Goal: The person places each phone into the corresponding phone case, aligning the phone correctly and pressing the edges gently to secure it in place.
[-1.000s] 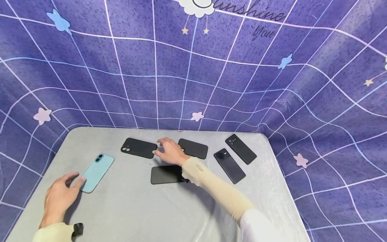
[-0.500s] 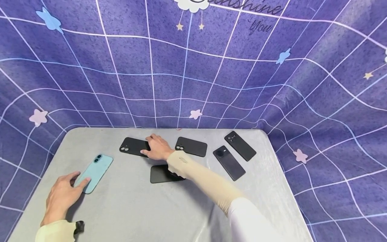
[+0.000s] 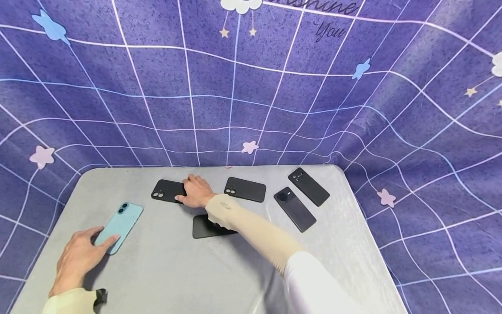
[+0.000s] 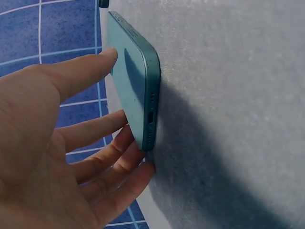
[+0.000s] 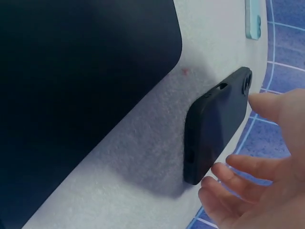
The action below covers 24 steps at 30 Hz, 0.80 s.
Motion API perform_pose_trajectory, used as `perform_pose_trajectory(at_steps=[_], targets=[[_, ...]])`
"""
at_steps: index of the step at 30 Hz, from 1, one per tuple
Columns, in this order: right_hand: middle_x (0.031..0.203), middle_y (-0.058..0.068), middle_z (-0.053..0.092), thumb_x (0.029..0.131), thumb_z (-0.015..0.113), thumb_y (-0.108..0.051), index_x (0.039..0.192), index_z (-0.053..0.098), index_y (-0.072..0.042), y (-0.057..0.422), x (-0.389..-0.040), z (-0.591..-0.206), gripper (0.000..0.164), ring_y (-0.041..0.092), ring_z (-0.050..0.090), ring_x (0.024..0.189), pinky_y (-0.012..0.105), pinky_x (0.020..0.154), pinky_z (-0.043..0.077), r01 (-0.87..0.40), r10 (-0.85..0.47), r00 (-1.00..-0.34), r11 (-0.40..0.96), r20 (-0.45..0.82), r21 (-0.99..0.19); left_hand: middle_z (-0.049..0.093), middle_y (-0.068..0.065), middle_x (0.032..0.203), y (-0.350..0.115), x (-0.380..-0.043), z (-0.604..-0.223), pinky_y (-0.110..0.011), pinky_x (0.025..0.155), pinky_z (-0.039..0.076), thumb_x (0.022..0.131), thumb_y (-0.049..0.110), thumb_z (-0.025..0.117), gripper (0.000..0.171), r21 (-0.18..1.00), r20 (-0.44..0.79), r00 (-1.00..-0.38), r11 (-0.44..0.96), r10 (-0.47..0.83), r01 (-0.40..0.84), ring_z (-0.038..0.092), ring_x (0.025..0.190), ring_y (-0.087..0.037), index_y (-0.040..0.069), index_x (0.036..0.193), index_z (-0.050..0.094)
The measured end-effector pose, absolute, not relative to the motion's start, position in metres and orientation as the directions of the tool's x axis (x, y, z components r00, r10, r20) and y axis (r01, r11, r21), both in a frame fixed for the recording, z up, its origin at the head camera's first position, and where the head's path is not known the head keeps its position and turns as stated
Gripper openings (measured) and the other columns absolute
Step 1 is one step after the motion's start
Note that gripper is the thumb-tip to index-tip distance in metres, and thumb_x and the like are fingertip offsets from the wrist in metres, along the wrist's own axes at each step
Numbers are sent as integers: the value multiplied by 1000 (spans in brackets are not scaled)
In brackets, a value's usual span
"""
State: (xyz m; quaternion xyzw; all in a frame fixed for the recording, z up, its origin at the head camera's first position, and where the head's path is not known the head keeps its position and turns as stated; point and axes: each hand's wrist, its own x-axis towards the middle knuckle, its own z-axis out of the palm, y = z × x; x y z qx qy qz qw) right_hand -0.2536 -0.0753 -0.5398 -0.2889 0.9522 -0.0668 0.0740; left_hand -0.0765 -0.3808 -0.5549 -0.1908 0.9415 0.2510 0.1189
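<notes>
My left hand (image 3: 80,255) is spread over the lower end of a light-blue smartphone (image 3: 120,224), which lies flat, camera side up. In the left wrist view its thumb hovers over the back of the phone, casting a shadow on it, while the other fingertips sit by the opposite long edge. My right hand (image 3: 196,192) reaches over the right end of a black phone case (image 3: 167,190) with camera cut-outs. The right wrist view has that hand's fingers loosely bent beside the case's edge, the thumb near the camera holes. The case's right end is hidden in the head view.
Under the right forearm lies a black rectangular slab (image 3: 208,227), partly covered. Another black phone case (image 3: 247,190) is right of the hand. Farther right are a dark phone (image 3: 296,211) with a round camera and a black phone-shaped item (image 3: 310,187). A purple cloth (image 3: 211,109) hangs behind the table.
My right hand has moved left from between the two black cases to over the left one. My left hand has edged farther over the blue phone. The head view has shifted slightly.
</notes>
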Motion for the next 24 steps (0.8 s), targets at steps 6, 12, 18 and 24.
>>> perform_pose_trajectory(at_steps=[6,12,18,24], targets=[[140,4,60,105,61,-59,144,66,-13,-77,-256,-542,61,21,61,123,32,103,51,-525,-543,-833,837,-106,-153,29,-47,148,-378,-77,-552,-82,98,38,100,73,57,103,419,-324,-903,813,-283,-405,34,131,-72,-9,157,35],[139,3,59,104,63,-60,140,68,-14,-80,-258,-547,58,20,59,123,31,101,52,-512,-529,-842,846,-108,-150,29,-47,149,-375,-77,-553,-82,102,37,104,66,57,94,416,-317,-898,806,-306,-422,33,133,-71,-9,156,37],[141,2,55,101,67,-61,138,69,-17,-85,-263,-553,57,18,55,125,30,102,50,-488,-507,-852,860,-129,-150,30,-47,148,-374,-76,-553,-82,102,38,102,64,64,94,407,-292,-902,812,-318,-418,34,133,-71,-9,156,38],[142,2,55,97,74,-61,131,71,-18,-86,-264,-555,55,19,54,127,31,103,50,-462,-485,-865,870,-131,-169,32,-46,146,-374,-78,-554,-81,99,40,98,67,67,98,404,-311,-894,806,-323,-432,35,131,-71,-8,156,39]])
